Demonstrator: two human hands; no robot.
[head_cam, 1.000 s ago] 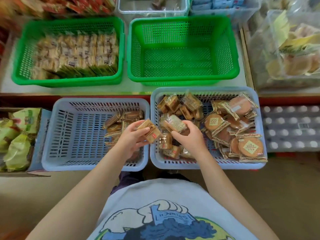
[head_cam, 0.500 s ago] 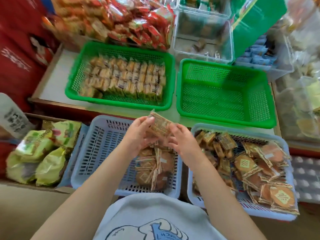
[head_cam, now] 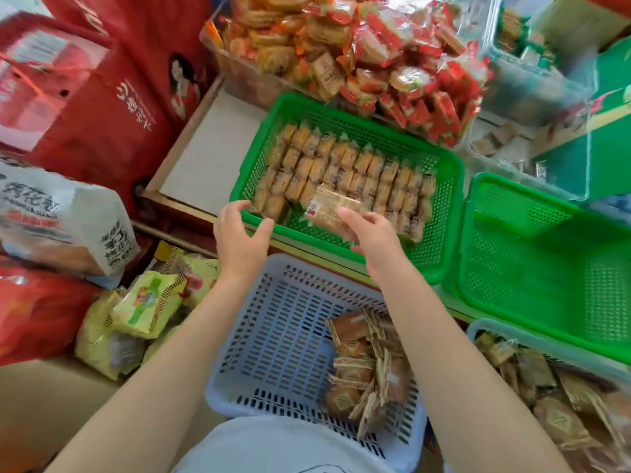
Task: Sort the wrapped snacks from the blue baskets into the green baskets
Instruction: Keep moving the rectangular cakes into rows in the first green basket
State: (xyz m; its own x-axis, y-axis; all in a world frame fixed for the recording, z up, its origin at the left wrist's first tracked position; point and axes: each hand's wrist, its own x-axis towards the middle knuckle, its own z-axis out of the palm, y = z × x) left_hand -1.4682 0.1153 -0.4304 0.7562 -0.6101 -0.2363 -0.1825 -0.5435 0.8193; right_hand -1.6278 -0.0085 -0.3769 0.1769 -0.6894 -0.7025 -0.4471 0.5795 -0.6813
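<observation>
My right hand (head_cam: 372,237) holds a wrapped biscuit pack (head_cam: 333,208) over the near edge of the left green basket (head_cam: 269,124), which is filled with neat rows of wrapped snacks (head_cam: 345,169). My left hand (head_cam: 240,238) hovers with fingers apart at that basket's near left corner, holding nothing. Below my arms sits a blue basket (head_cam: 273,336) with several wrapped round cakes (head_cam: 365,367) in its right part. A second blue basket (head_cam: 478,331) at bottom right is full of wrapped snacks. The right green basket (head_cam: 532,268) holds nothing.
Red-wrapped snack packs (head_cam: 375,46) are heaped behind the green baskets. Red cartons (head_cam: 85,90) and a white bag (head_cam: 51,220) stand at left, with yellow-green snack bags (head_cam: 146,305) below them. Clear plastic bins (head_cam: 532,97) stand at the back right.
Both hands lifted from the blue baskets and moved forward to the left green basket. The pack passed from both hands into my right hand alone; my left hand let go.
</observation>
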